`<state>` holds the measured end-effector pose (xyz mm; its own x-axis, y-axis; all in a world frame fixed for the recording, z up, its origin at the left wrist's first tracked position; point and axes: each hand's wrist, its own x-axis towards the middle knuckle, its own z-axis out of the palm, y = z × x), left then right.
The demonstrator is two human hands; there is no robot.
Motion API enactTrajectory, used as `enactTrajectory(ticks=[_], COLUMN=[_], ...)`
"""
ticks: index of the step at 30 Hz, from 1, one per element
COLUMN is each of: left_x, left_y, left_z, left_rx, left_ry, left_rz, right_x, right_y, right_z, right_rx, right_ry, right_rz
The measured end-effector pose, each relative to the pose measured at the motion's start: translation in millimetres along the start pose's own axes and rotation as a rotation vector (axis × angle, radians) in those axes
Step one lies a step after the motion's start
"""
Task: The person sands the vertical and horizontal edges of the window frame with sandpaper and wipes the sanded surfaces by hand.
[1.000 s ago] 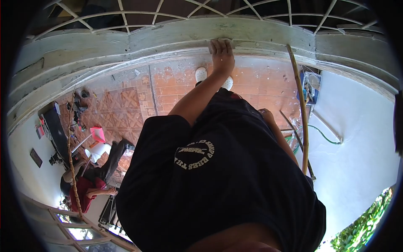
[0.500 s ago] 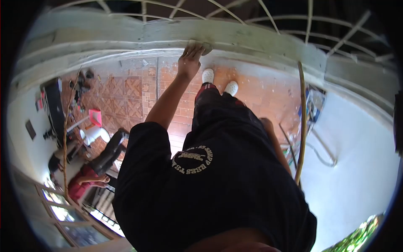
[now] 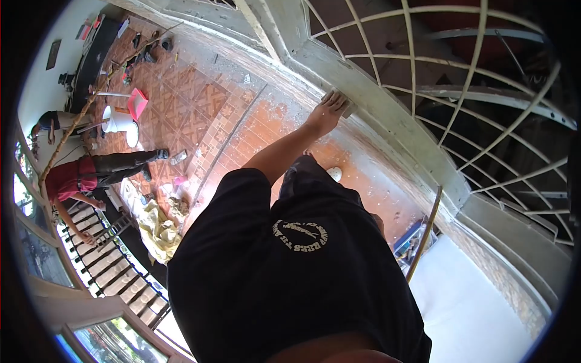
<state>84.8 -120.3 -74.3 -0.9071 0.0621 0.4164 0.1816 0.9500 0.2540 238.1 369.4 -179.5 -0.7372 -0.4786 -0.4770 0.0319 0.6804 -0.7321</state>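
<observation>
My left hand (image 3: 325, 114) is stretched forward, its fingers curled over a small grey-brown block (image 3: 348, 107). The block rests against the pale painted ledge (image 3: 387, 130) below a window grille; whether it is a sponge or a sanding block I cannot tell. Beside my right thigh shows a sliver of skin from my right hand or wrist (image 3: 379, 224), with the fingers hidden by my dark shirt (image 3: 302, 284). A thin wooden pole (image 3: 425, 236) leans close by on the right.
White curved bars (image 3: 411, 60) cross the window. On the tiled floor (image 3: 181, 121) stand a white bucket (image 3: 114, 119) and a red dustpan (image 3: 138, 104), with a crumpled yellowish sheet (image 3: 158, 230) nearby. A person in a red top (image 3: 72, 178) is at the railing; another person (image 3: 54, 122) is farther back.
My view has turned, so the ledge now slants down to the right. My left hand and the block appear farther right and lower, still at the ledge. More of the person in red shows.
</observation>
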Motion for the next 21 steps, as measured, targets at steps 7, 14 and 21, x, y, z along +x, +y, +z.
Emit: enactTrajectory(ticks=[7,14,21], left_x=[-3.1,-17.3,-15.4], left_y=[-36.5,-162.9,-132.1], left_z=[-2.9,-56.6,-24.1], left_rx=[-0.159,-0.020,0.038], left_ry=[-0.025,-0.103,-0.053], left_rz=[0.133,-0.089,-0.207], right_x=[28.5,46.8,70.6], right_y=[-50.5,-74.7,-109.2], right_z=[5.9,62.8,97.9], right_rx=[-0.125,0.046,0.279], right_ry=[-0.091,-0.018,0.090], right_rz=[0.125,0.327,0.576])
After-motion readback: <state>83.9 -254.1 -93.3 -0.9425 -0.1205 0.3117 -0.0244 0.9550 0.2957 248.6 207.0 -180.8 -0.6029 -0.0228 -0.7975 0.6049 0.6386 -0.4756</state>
